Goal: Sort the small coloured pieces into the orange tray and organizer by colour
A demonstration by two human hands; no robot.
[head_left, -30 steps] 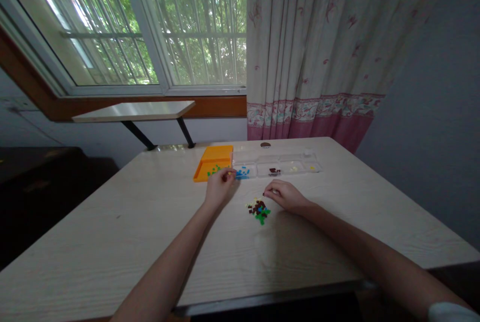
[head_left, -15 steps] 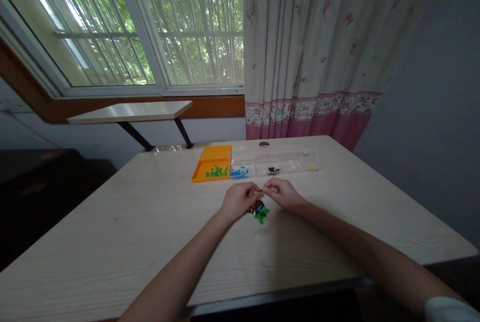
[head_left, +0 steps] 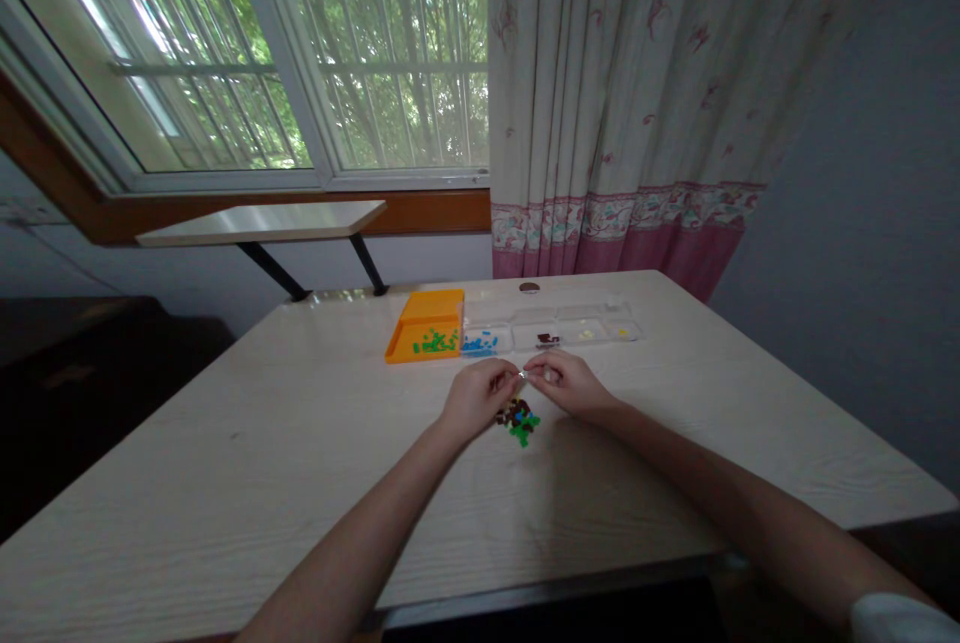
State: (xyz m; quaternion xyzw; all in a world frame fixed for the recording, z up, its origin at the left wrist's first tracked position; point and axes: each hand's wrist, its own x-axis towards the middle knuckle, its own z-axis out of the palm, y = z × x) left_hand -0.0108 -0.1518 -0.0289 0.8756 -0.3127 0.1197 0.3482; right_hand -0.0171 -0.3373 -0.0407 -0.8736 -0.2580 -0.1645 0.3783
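Observation:
My left hand (head_left: 477, 397) and my right hand (head_left: 568, 383) meet above the table, fingertips pinched close together. Between them shows a tiny pale piece (head_left: 523, 375), too small to make out its exact kind. Just below the fingers lies a cluster of small brown, green and blue plastic pieces (head_left: 519, 421), partly covered by my left hand. Beyond the hands an orange tray (head_left: 424, 306) holds loose green pieces (head_left: 436, 341). Beside it, a clear divided tray (head_left: 641, 336) has blue pieces (head_left: 480, 343), dark brown pieces (head_left: 547, 339) and a few yellowish ones (head_left: 622, 332).
A dark brown oval object (head_left: 529, 288) lies near the back edge of the wooden table (head_left: 300, 483). At the back left, a raised shelf (head_left: 270, 221) stands on dark legs. Behind the table are a barred window and a curtain (head_left: 622, 103).
Both hands have shifted slightly upward, away from the cluster. A small pale piece now shows between the fingertips, where a dark spot showed before.

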